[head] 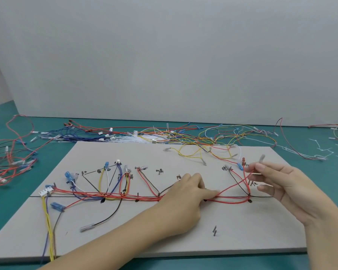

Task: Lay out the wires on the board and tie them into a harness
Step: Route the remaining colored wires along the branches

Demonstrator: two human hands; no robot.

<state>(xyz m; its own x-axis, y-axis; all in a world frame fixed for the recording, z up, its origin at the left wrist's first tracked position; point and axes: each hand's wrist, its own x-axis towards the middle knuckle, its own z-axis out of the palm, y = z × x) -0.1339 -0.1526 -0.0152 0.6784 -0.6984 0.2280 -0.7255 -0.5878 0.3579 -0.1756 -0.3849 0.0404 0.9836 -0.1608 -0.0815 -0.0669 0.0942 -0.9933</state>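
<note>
Fingers of the left hand press the red wire onto the board; right hand pinches its terminal end. Most wires lie routed; no ties visible, so bundling seems left.

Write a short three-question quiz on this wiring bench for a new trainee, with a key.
1. True or false: the left hand presses the red wires down against the board.
2. What does the right hand pinch? A) a red wire ending in a clear terminal B) a cable tie C) the white connector
3. Fill in: the loose pile of yellow wires lies at the board's ____ edge, far or near.

Key: 1 true; 2 A; 3 far.
</note>
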